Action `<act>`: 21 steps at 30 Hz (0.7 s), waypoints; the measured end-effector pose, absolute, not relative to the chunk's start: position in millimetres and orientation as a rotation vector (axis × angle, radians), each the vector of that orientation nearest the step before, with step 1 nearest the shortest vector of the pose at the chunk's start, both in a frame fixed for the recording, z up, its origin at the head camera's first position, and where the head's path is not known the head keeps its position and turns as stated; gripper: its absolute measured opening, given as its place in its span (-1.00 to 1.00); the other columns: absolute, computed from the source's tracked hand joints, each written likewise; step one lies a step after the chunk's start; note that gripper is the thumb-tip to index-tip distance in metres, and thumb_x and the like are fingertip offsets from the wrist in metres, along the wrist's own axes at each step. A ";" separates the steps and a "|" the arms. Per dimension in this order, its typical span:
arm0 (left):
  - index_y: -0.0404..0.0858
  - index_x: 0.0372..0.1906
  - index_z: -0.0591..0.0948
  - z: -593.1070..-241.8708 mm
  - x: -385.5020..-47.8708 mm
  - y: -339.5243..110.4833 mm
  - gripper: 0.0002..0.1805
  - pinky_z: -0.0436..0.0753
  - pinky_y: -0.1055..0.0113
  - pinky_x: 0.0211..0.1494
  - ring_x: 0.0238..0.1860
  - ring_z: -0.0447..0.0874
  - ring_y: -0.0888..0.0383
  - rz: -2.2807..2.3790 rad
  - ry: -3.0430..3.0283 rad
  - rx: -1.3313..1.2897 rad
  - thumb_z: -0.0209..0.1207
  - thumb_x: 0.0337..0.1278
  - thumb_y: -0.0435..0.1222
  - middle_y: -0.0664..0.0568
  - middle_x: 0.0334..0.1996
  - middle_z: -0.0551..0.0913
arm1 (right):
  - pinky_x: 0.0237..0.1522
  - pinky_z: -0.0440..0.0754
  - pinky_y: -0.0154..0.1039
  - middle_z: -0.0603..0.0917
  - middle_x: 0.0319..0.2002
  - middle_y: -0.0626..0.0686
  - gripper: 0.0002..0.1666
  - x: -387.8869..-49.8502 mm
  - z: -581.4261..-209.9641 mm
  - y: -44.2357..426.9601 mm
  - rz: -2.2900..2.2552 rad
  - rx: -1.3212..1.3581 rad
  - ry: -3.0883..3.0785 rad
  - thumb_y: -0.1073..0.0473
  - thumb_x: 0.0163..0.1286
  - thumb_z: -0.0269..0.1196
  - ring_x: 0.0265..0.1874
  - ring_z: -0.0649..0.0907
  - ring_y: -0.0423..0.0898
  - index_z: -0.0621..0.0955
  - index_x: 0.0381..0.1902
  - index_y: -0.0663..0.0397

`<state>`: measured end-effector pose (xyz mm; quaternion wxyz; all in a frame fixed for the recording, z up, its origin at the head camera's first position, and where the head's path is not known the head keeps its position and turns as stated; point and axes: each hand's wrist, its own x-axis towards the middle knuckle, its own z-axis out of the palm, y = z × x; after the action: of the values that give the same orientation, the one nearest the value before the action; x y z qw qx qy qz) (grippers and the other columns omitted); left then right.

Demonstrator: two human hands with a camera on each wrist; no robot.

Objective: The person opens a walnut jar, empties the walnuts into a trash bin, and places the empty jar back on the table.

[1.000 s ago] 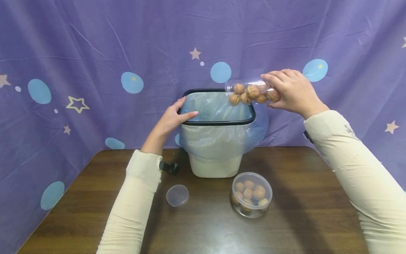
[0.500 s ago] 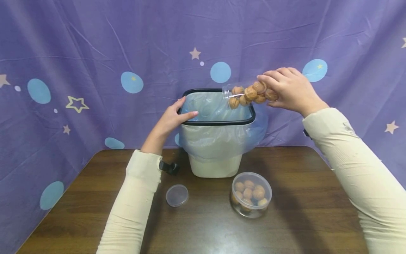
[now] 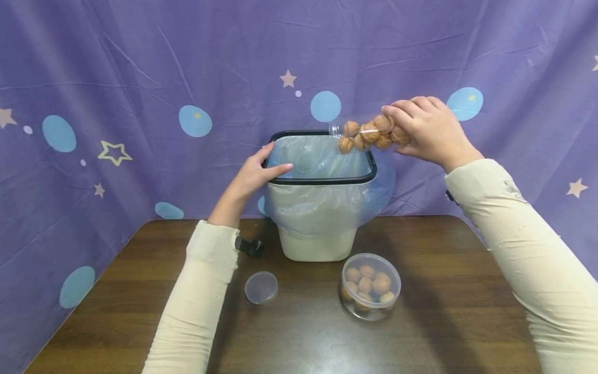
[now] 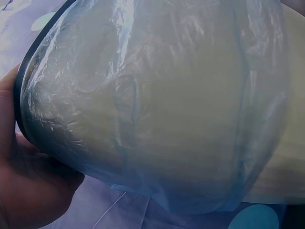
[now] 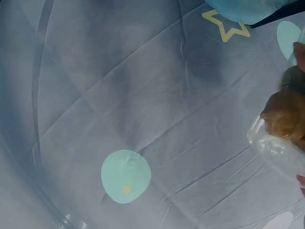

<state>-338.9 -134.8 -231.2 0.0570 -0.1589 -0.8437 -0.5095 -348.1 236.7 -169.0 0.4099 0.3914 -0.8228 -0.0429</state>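
Observation:
My left hand [image 3: 254,169] holds the left corner of the black rim of a white trash bin [image 3: 317,246]. Its thumb reaches over the rim, and part of the fingers is hidden. A thin blue plastic bag [image 4: 190,86] lines the bin and hangs over its outside. My right hand [image 3: 430,130] grips the base end of a clear plastic jar [image 3: 335,132], tilted nearly level above the bin's right side. Several walnuts [image 3: 370,133] lie inside the jar, whose uncovered mouth points left over the bin. In the right wrist view only the jar's end and a walnut [image 5: 283,114] show.
On the brown wooden table [image 3: 299,343], a round clear lid [image 3: 261,288] lies in front of the bin to the left. A round clear container [image 3: 371,283] with several walnuts stands to the right. A purple curtain [image 3: 233,62] with stars hangs behind.
The jar tips slightly, its mouth dipping at half a second ago and now a little higher again. The walnuts shift inside it. My left hand and the bin stay put.

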 end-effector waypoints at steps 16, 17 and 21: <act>-0.22 0.47 0.07 -231.0 -339.7 -134.4 -0.05 -0.10 0.18 0.49 0.49 -0.21 0.12 -1.547 -2.553 -0.471 0.30 0.02 -0.09 0.00 0.48 0.00 | 0.04 0.39 0.14 0.57 0.02 0.18 -0.02 -346.5 -169.8 233.3 -0.090 0.985 -2.140 0.15 -0.34 0.54 -0.06 0.50 0.24 0.45 0.18 0.08; -0.21 0.47 0.07 -231.0 -339.8 -134.4 -0.05 -0.09 0.18 0.49 0.49 -0.21 0.11 -1.548 -2.552 -0.469 0.30 0.02 -0.09 0.00 0.48 0.00 | 0.05 0.39 0.14 0.57 0.02 0.18 -0.02 -346.6 -169.8 232.8 -0.093 0.989 -2.141 0.14 -0.33 0.55 -0.06 0.50 0.24 0.45 0.18 0.07; -0.21 0.47 0.08 -230.7 -339.5 -134.6 -0.05 -0.09 0.19 0.49 0.49 -0.21 0.11 -1.543 -2.549 -0.467 0.30 0.01 -0.09 -0.01 0.48 0.01 | 0.05 0.39 0.12 0.58 0.02 0.17 -0.03 -346.9 -169.8 231.0 -0.075 1.018 -2.139 0.15 -0.33 0.54 -0.06 0.50 0.22 0.46 0.17 0.08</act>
<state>-339.5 -134.6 -230.7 0.0627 -0.1545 -0.8435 -0.5105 -346.9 231.0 -169.8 0.3762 0.3978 -0.8363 -0.0294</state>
